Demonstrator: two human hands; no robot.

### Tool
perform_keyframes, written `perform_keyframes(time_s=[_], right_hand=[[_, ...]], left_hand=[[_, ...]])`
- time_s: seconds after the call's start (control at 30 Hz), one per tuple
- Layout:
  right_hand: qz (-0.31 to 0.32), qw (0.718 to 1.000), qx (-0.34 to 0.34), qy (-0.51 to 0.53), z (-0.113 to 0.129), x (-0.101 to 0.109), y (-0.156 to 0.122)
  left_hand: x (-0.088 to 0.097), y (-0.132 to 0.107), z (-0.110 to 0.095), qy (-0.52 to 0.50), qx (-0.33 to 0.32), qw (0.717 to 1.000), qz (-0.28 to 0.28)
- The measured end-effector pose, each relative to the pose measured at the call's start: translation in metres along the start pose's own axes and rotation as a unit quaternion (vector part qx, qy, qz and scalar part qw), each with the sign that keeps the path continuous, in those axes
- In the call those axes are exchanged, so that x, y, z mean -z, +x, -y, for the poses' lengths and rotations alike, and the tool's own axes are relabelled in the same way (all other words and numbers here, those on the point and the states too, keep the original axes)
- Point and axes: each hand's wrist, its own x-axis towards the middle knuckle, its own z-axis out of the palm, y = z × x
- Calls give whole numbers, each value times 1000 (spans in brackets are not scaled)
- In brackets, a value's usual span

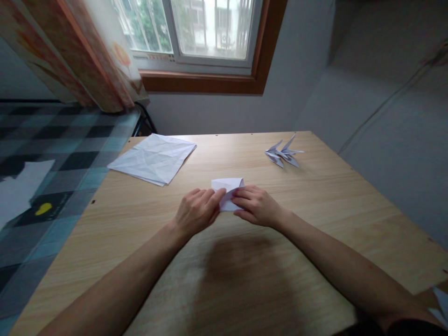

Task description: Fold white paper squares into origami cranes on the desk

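A small folded sheet of white paper (228, 185) is between my two hands over the middle of the wooden table. My left hand (200, 207) closes on its left side, the thumb lying on the paper's face. From the right, my right hand (257, 205) grips the other side, with fingers on top and the thumb low at the near edge. A flap of the paper stands slightly raised at the far right corner. The fingers cover both side edges.
On the wooden table (332, 210), a stack of creased white paper squares (157, 158) lies at the far left. Folded paper cranes (284, 153) stand at the far right. A checked cloth surface (70, 205) with torn white paper (24, 189) adjoins the left edge.
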Motion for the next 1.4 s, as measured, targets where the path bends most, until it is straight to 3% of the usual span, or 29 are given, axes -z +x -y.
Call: perform_keyframes(time_s=[0.13, 0.4, 0.6, 0.77, 1.07, 1.4], right_hand=[[11, 999, -11, 49, -1, 2, 0], [8, 998, -8, 65, -5, -1, -2], [-9, 995, -11, 98, -13, -2, -6], [-22, 989, -27, 141, -13, -1, -7], [-29, 986, -34, 160, -6, 0, -3], [-27, 986, -29, 164, -3, -3, -2]], left_hand=[[2, 0, 0, 30, -9, 999, 2], [6, 4, -3, 46, 15, 994, 102], [8, 5, -2, 28, 20, 990, 136], [4, 3, 3, 17, 20, 993, 119], [4, 4, 3, 3, -7, 1000, 28], [4, 2, 1, -109, 67, 992, 11]])
